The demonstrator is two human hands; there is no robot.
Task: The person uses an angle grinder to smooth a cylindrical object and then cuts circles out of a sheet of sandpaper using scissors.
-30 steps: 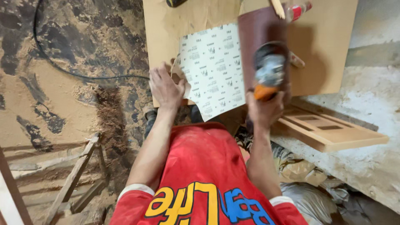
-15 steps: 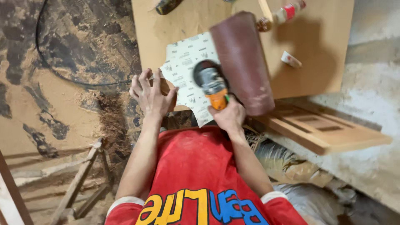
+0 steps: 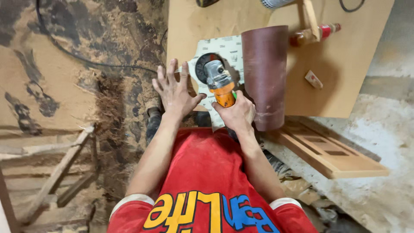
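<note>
Even, fairly bright light falls from above, throwing soft shadows right of the upright dark red sandpaper roll on the tan plywood worktop, with wide-angle stretching at the edges and little blur.

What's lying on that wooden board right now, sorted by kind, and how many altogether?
Angle grinder, gripped by the right hand: 1
Sandpaper roll: 1
White sandpaper sheet, left hand beside it: 1
Red-capped wooden tool: 1
Small block: 1
Total: 5

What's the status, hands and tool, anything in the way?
Right hand grips orange angle grinder, disc over white sheet. Left hand open, flat beside it. Brown sandpaper roll close right.
</note>
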